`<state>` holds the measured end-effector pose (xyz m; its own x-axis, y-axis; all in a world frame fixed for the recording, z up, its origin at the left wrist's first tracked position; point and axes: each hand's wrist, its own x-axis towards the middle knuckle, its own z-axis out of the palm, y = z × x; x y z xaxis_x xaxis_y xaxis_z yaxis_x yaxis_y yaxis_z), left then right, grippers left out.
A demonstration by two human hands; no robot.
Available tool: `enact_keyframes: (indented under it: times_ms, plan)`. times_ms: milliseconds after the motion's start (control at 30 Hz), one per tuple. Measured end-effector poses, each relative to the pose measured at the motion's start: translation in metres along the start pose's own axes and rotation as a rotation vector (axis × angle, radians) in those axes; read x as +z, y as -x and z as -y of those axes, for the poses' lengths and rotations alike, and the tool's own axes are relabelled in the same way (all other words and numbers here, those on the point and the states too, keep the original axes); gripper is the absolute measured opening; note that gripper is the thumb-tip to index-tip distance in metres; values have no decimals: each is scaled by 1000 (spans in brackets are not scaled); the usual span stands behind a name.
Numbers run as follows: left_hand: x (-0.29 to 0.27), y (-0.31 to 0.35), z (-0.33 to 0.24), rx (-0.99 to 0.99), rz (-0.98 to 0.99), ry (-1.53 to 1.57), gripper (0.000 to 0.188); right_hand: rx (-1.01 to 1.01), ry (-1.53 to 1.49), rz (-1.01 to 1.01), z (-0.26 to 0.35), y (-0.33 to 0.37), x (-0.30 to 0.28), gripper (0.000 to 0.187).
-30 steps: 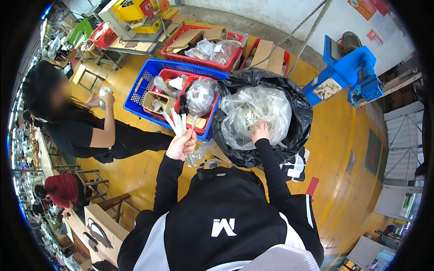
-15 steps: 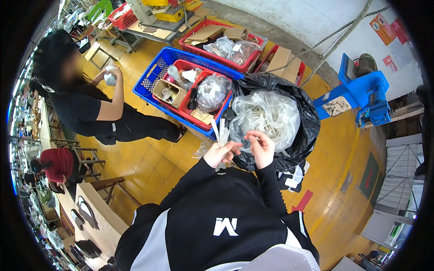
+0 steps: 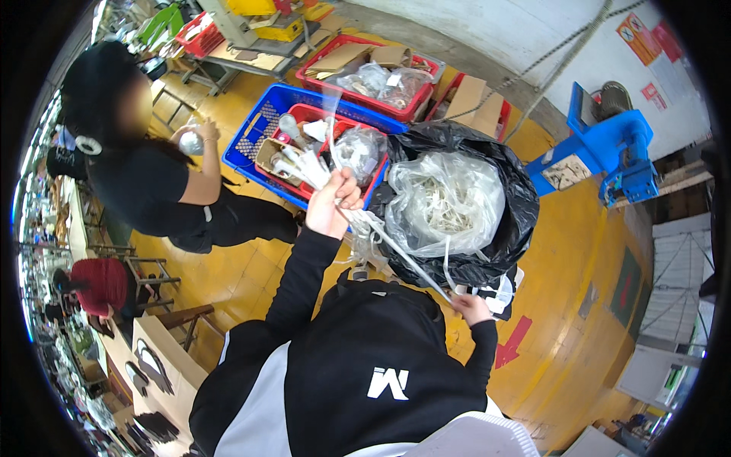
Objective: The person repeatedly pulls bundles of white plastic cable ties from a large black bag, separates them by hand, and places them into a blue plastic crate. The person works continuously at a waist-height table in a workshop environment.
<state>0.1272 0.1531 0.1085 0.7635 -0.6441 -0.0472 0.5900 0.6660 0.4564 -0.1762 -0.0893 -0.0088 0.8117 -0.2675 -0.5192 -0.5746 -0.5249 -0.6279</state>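
Big black bag point(image 3: 519, 225) ahead, clear bag point(image 3: 403, 221) inside, white scraps point(image 3: 449, 212) in that. Left hand point(image 3: 336, 204), left of bags, curled tight around white strip bunch point(image 3: 306, 165). Right hand point(image 3: 472, 308), closer to body, pinching end of long strip point(image 3: 407, 263). Strip looks straight between hands, slanting far left to near right.

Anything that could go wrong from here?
Two possible risks. The long white strip stretched between the left hand and right hand could tug others loose from the bundle of white strips in the left. And the strips piled loosely in the clear plastic bag look tangled, so one might drag others out.
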Motion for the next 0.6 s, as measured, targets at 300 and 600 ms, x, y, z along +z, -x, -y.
enact_keyframes:
  times_ms: [300,600]
  plan:
    - [-5,-5,6,66,-44,-30,23,579,10,305,-106,31,6,13]
    - [-14,6,-15,242,-150,-55,20,82,699,389,-167,-10,25,23]
